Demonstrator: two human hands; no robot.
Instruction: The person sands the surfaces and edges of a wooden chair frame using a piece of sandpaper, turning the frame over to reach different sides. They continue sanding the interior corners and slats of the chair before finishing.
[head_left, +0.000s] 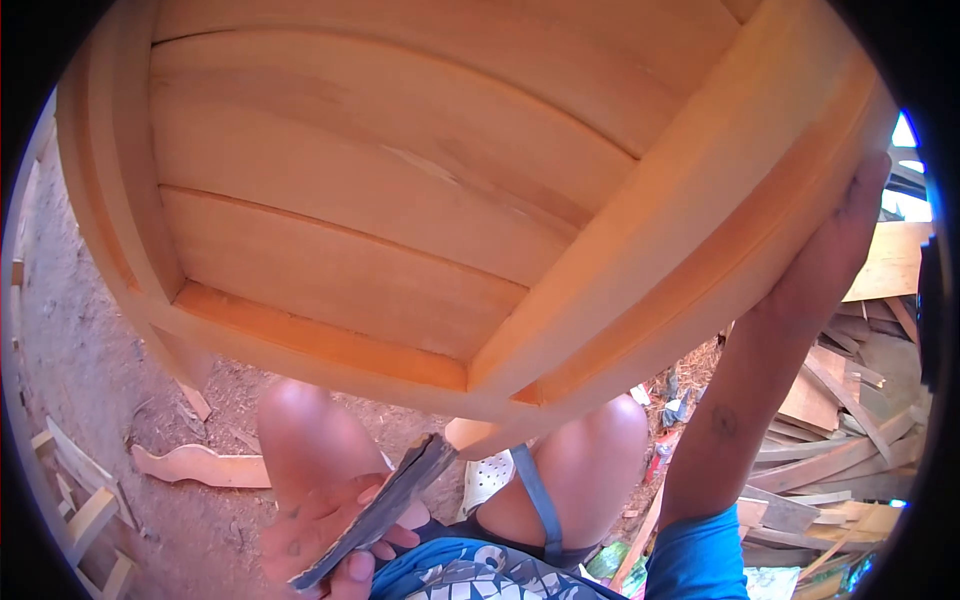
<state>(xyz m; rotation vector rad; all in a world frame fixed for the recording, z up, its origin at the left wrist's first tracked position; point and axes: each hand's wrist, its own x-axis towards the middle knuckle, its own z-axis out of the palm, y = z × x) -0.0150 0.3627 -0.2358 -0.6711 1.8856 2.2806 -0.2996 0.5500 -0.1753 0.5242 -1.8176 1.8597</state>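
Filling most of the upper view, a framed wooden panel (pixel 380 230) is held up in front of the body, above the knees (pixel 585 465). Inner boards (pixel 350 125) are set between thick rails (pixel 640 225), with dark seam lines seen between them. A small wooden stub (pixel 478 437) is seen projecting below the bottom rail (pixel 330 360).

Right hand (pixel 868 200): placed on the panel's far right edge, arm stretched out along it. Fingers mostly hidden by the edge; whether they are curled tight or just laid flat cannot be told.

Left hand (pixel 308 522): low, just in front of the shirt (pixel 480 575). A dark flat strip (pixel 378 505) is pinched between bent fingers and thumb, slanted, upper end pointed at the stub. Ends overlap or nearly so in view; contact can't be confirmed. Strip material can't be told either.

Below the panel, bare ground (pixel 70 300) is strewn with chips. A shaped wooden slat (pixel 205 466) is laid flat beside the knee on the left of the view. More cut pieces (pixel 95 520) are seen at lower left. On the right, past the arm, offcuts (pixel 845 435) are heaped. A white shoe with holes (pixel 487 482) is partly visible between the legs, near a grey strap (pixel 537 500).
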